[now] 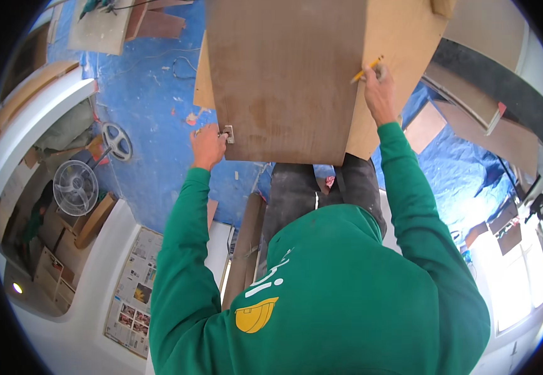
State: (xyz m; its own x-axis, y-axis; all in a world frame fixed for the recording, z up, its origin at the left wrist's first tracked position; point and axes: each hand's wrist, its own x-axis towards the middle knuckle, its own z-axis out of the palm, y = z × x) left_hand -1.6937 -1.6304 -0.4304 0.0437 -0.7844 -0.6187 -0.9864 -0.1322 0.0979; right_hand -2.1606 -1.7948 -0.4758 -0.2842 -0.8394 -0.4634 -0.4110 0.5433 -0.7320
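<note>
A brown wood-grain panel (287, 87) lies flat before me on a larger pale plywood board (396, 56). At the panel's near left corner, my left hand (208, 147) is closed with its fingertips on a small, pale metal fitting (229, 134); its exact kind is too small to make out. Over the pale board, just beyond the panel's right edge, my right hand (380, 95) pinches a yellow pencil (368, 69). The pencil slants, with one end toward the panel's edge.
Blue sheeting (152, 94) covers the floor, with wood offcuts (162, 26) at the far left. A fan (76, 187) and a white wheel-shaped part (117, 142) stand at the left. Newspaper (135, 290) lies at the lower left. Loose boards (490, 125) lean at the right.
</note>
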